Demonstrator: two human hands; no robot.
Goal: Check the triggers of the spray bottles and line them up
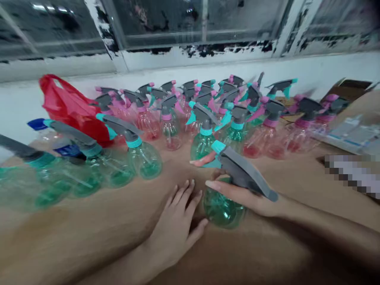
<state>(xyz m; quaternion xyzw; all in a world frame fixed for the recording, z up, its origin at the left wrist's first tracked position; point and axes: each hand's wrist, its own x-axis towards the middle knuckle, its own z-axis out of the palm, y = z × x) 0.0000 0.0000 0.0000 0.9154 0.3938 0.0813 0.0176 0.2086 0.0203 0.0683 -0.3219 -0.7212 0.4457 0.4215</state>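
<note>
My right hand (pixel 252 201) grips a clear green plastic spray bottle (pixel 224 211) on the brown worktop (pixel 118 221); my left hand (pixel 175 227) lies loosely spread beside it. Its grey trigger head (pixel 243 170) seems fitted, tightness unclear.

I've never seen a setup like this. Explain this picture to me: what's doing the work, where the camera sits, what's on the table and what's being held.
There is no machine here, only a person's two bare hands. The single picture comes from a camera worn on the head, looking forward and down.

The right hand holds a green spray bottle by its grey-and-teal sprayer head. The left hand is open, palm down, close beside that bottle.

On the wooden-looking table, more teal-collared spray bottles stand to the left. Behind is a crowd of them, mixed with pink-collared spray bottles. A red plastic bag sits at the back left.
</note>
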